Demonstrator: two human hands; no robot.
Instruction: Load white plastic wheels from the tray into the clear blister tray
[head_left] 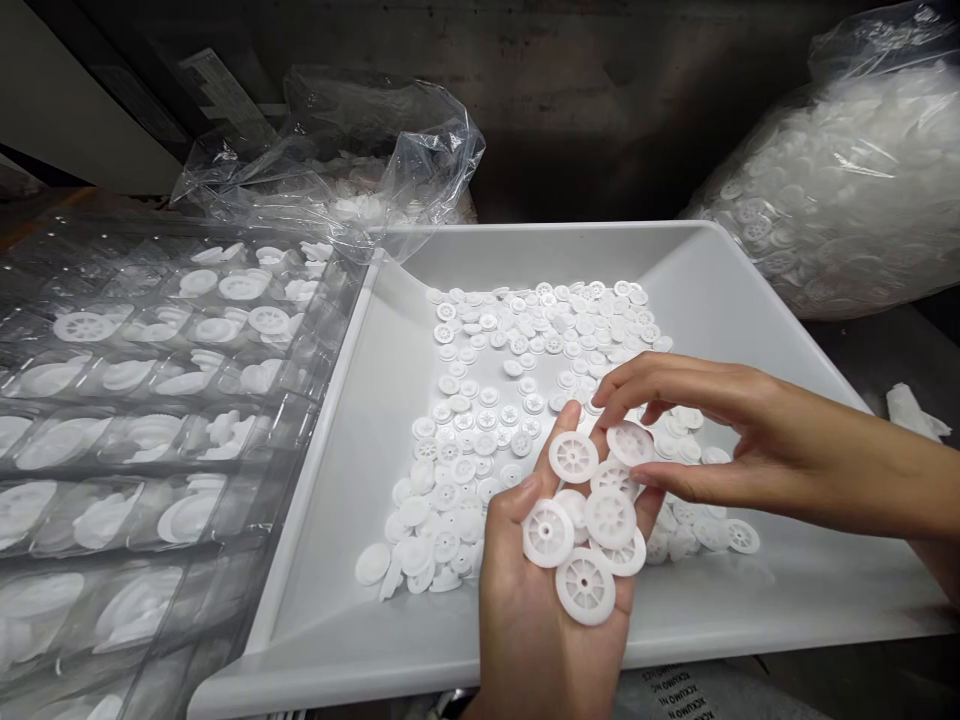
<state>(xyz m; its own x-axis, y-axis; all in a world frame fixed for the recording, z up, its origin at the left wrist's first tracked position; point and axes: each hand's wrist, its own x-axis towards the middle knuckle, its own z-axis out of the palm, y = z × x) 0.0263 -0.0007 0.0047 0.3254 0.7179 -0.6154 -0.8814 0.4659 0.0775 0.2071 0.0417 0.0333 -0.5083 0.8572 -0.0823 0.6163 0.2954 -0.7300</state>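
Note:
My left hand (525, 620) lies palm up at the bottom middle, holding several white plastic spoked wheels (585, 585) in a loose heap. My right hand (750, 450) reaches in from the right above the palm. Its thumb and fingers are around one white wheel (630, 443) at the top of the heap. Below both hands, a white tray (525, 240) holds a spread of many loose small wheels (480, 400). Some of these lie hidden under my hands.
A clear plastic compartment tray (150, 400) with white wheels in its pockets lies to the left. A clear bag of wheels (840, 180) sits at the upper right, and crumpled clear plastic (330, 160) lies at the back. A white scrap (911, 410) lies on the right.

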